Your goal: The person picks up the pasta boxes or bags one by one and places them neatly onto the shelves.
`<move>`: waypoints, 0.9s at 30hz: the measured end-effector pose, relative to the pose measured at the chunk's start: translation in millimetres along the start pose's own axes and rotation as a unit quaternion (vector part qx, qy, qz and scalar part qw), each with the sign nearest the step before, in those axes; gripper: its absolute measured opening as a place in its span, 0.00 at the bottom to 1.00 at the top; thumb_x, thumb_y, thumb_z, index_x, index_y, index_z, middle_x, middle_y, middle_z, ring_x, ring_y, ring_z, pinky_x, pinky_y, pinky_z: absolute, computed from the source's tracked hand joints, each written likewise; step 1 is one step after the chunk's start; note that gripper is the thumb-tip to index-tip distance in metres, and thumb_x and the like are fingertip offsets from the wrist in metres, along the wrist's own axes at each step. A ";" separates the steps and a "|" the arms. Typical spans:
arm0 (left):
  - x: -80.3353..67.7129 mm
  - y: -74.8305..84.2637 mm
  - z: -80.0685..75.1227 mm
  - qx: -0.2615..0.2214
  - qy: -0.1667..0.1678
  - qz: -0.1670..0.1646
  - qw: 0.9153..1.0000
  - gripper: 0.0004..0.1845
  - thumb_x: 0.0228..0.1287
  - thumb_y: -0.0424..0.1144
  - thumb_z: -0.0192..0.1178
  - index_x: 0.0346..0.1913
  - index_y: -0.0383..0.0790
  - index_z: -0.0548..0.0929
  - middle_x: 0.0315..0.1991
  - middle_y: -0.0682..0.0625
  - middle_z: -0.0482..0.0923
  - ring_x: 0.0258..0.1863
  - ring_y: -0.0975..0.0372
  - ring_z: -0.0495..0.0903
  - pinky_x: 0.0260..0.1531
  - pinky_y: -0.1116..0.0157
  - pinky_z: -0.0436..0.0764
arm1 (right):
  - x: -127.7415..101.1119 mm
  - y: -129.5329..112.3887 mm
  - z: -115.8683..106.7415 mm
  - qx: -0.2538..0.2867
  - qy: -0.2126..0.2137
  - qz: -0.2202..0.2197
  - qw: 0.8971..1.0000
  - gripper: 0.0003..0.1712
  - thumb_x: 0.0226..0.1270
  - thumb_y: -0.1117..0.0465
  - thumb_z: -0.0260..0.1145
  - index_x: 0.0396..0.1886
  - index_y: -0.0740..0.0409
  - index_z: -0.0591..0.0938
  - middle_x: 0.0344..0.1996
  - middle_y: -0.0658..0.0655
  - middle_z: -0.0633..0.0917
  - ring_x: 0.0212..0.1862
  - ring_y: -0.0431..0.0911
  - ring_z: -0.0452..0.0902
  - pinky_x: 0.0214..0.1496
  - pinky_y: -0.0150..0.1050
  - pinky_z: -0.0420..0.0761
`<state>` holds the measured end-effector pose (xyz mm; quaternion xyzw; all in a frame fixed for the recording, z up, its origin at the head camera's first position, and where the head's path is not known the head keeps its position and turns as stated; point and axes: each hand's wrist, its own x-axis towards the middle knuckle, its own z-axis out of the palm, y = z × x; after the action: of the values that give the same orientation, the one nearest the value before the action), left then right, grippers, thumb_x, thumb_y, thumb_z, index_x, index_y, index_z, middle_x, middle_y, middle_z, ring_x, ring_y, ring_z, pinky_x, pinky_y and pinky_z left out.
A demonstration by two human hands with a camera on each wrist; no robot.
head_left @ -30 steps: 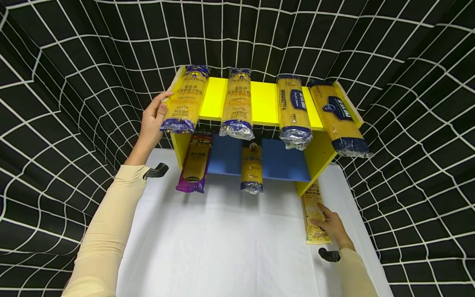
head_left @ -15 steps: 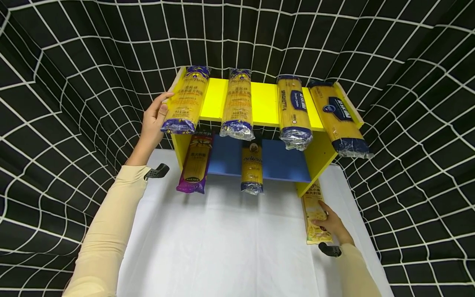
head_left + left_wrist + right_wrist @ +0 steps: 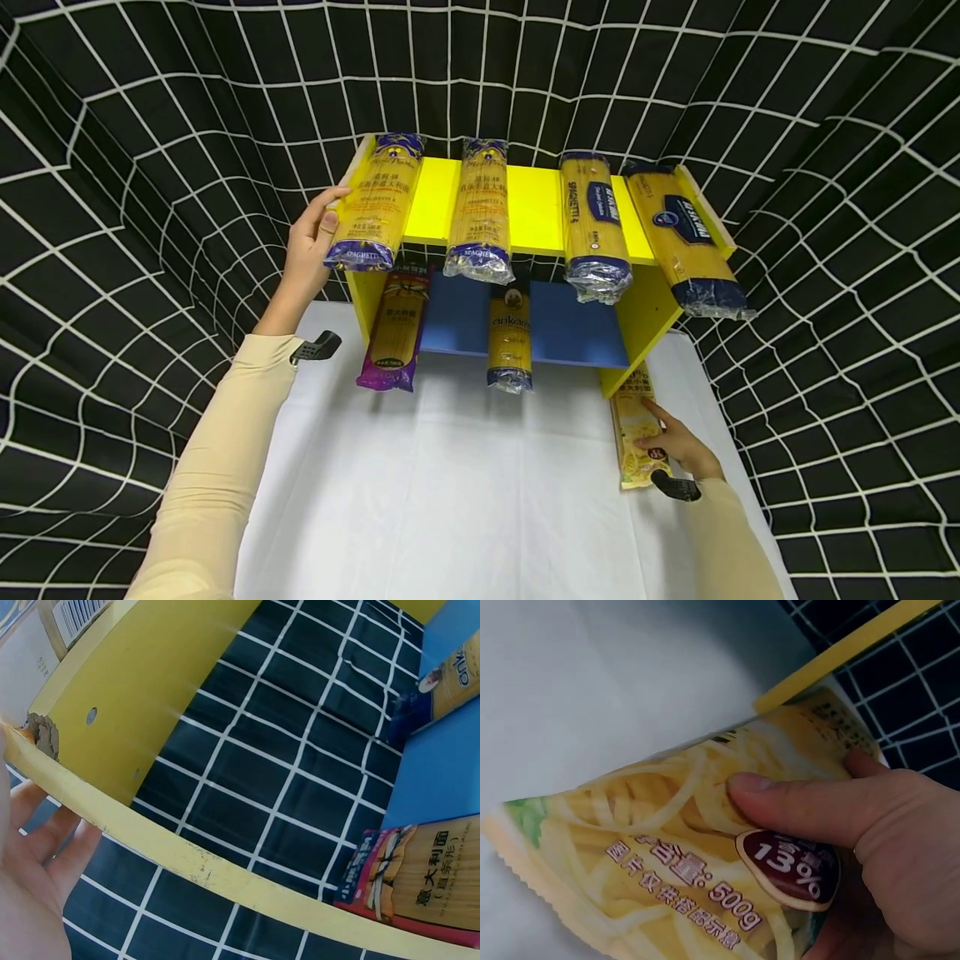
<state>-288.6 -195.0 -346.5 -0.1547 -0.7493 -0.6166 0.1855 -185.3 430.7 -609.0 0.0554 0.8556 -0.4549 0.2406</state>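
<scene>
My left hand (image 3: 307, 233) holds the left side of a yellow and blue shelf (image 3: 536, 204), next to a spaghetti pack (image 3: 378, 200) on its top board. In the left wrist view, several fingers (image 3: 71, 851) lie behind the side panel's pale edge. On the white cloth at right, my right hand (image 3: 681, 443) grips a yellow noodle packet (image 3: 636, 429). Its thumb (image 3: 780, 801) presses on the packet's printed face in the right wrist view, while the other fingers are mostly hidden at the far side. The packet's far end is covered by the shelf's right side panel.
Also on the top board lie a second blue-ended spaghetti pack (image 3: 480, 204) and two navy-labelled packs (image 3: 596, 221). On the blue lower board (image 3: 577, 325) lie a purple pack (image 3: 392, 329) and a yellow pack (image 3: 510, 337). Black grid cloth (image 3: 517, 71) surrounds the white table cloth (image 3: 450, 492).
My right hand and wrist have shifted slightly up and to the right, baring a dark badge on the noodle packet. The packet's near end has moved slightly toward the shelf. My left hand stays put.
</scene>
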 end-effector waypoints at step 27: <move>-0.1 -0.5 1.5 0.009 0.002 0.010 1.000 0.20 0.78 0.40 0.44 0.68 0.47 0.72 0.46 0.61 0.72 0.30 0.71 0.76 0.27 0.79 0.77 | -4.0 11.8 31.1 0.131 0.116 0.030 0.984 0.50 0.63 0.62 0.71 0.79 0.42 0.54 0.62 0.73 0.71 0.28 0.36 0.77 0.32 0.33 0.82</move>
<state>-288.9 -193.6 -347.2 -0.1595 -0.7527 -0.6082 0.1950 -166.8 413.0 -630.7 0.1647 0.8086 -0.5461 0.1443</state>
